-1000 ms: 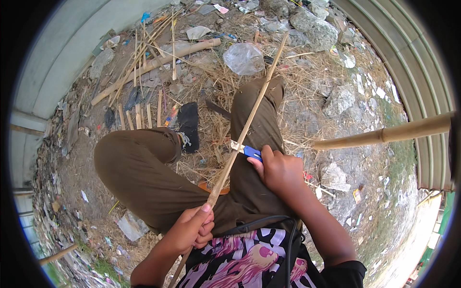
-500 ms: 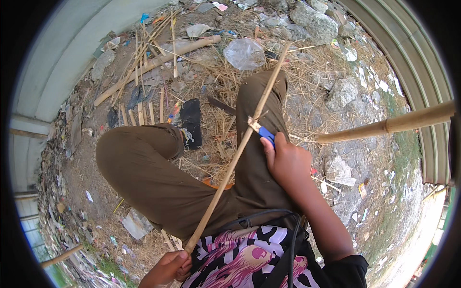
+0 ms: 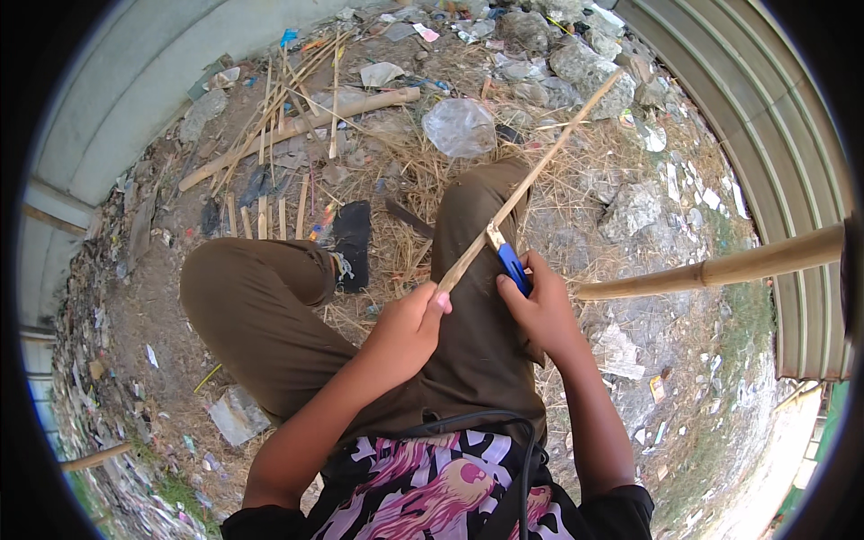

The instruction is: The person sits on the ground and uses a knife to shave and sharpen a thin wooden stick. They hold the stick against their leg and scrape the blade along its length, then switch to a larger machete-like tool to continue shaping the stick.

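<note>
While left grip [image 3: 403, 326] wraps snugly round tan strip [image 3: 556, 152], right grip [image 3: 544, 308] clasps blue knife [image 3: 514, 269], blade [image 3: 495, 237] against strip. Strip slim, nearly straight, slanting over right leg [image 3: 479, 337]. Lower end hidden at left grip; blade edge hard to make out.

clear plastic bag [image 3: 459, 127] beside dry straw [image 3: 409, 148] | large grey rock [image 3: 583, 72], far right of ground | ribbed metal wall [image 3: 756, 108], right | pale wall [image 3: 117, 99], left | blue scrap [image 3: 288, 37], upper left | whitish sheet [image 3: 238, 416], lower left
</note>
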{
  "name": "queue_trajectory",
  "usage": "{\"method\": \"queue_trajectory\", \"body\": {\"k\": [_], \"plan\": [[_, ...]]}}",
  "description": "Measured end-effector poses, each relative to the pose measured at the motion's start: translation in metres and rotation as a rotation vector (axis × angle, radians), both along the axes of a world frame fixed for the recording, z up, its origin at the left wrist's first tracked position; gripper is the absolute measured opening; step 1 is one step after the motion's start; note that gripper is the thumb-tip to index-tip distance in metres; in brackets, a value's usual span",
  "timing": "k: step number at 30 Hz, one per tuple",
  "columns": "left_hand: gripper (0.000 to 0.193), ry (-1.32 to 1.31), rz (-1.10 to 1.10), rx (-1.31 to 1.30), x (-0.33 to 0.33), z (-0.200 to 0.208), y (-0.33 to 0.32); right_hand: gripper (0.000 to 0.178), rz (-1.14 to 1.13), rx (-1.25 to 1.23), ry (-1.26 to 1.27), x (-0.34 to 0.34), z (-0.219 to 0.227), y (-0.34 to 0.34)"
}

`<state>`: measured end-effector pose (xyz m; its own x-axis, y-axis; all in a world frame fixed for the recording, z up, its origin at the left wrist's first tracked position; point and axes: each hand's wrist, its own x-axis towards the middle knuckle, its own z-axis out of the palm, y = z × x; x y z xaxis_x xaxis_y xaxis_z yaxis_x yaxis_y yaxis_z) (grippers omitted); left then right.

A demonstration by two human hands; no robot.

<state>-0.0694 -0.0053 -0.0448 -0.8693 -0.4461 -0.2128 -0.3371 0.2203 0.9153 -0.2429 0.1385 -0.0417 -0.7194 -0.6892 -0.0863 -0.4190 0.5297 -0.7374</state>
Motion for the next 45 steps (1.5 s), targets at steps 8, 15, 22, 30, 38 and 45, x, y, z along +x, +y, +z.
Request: {"method": "queue_trajectory", "body": {"k": [8,15,22,30,38,45], "plan": [[0.02,-0.133,0.123,-0.387,-0.051,0.008,0.009,0.041,0.023,0.171,0.487,-0.005,-0.016,-0.033],[0.023,-0.048,0.093,-0.493,-0.055,-0.002,0.007,0.034,-0.1,0.255,0.477,-0.004,-0.015,-0.053],[0.03,0.022,0.127,-0.393,-0.087,0.008,-0.003,0.021,-0.167,0.087,0.694,-0.039,-0.029,-0.06],[0.038,-0.024,0.083,-0.142,-0.049,-0.015,0.01,0.005,0.081,0.484,0.569,-0.027,-0.023,-0.028],[0.04,-0.081,0.031,-0.075,-0.04,-0.023,0.014,0.008,0.105,0.492,0.544,-0.01,-0.033,-0.004],[0.039,-0.138,0.045,-0.272,-0.029,-0.005,0.026,0.017,0.083,0.555,0.649,-0.005,-0.035,-0.015]]}}
